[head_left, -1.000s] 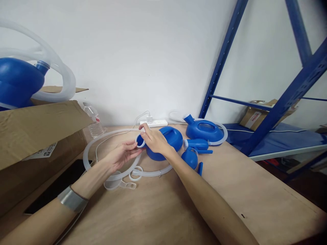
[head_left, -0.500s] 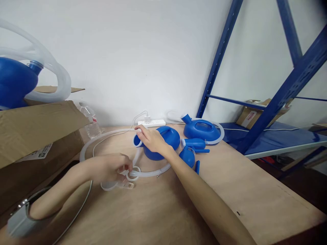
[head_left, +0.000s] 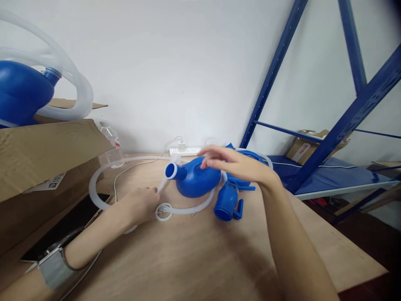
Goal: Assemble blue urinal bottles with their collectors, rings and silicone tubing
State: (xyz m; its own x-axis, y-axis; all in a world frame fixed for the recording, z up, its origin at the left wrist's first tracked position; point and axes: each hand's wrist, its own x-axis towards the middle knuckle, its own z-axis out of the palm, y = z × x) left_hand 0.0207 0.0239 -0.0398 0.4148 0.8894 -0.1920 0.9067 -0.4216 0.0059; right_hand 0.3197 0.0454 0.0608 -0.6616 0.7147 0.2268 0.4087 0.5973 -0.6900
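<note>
A blue urinal bottle (head_left: 198, 180) with a white-rimmed mouth faces left on the table. My right hand (head_left: 238, 165) is over its handle side, fingers apart and holding nothing; whether they touch the bottle I cannot tell. My left hand (head_left: 142, 205) is closed around a translucent tube (head_left: 162, 184) left of the bottle's neck. A white ring (head_left: 163, 212) lies beside that hand, around part of the tube. To the right of the bottle lies a blue cup-shaped piece (head_left: 226, 200) with a handle, its opening toward me.
At left stands an open cardboard box (head_left: 56, 142) with another blue bottle (head_left: 23, 92) and coiled tube. Beyond are a water bottle (head_left: 112, 144) and a power strip (head_left: 186, 151). A black tablet-like object (head_left: 67, 228) lies by the box; a blue shelf rack (head_left: 332, 117) stands right.
My right hand has left the bottle's neck and moved right. My left hand has risen slightly and closed on the tube. The blue cup-shaped piece has turned, now showing its opening.
</note>
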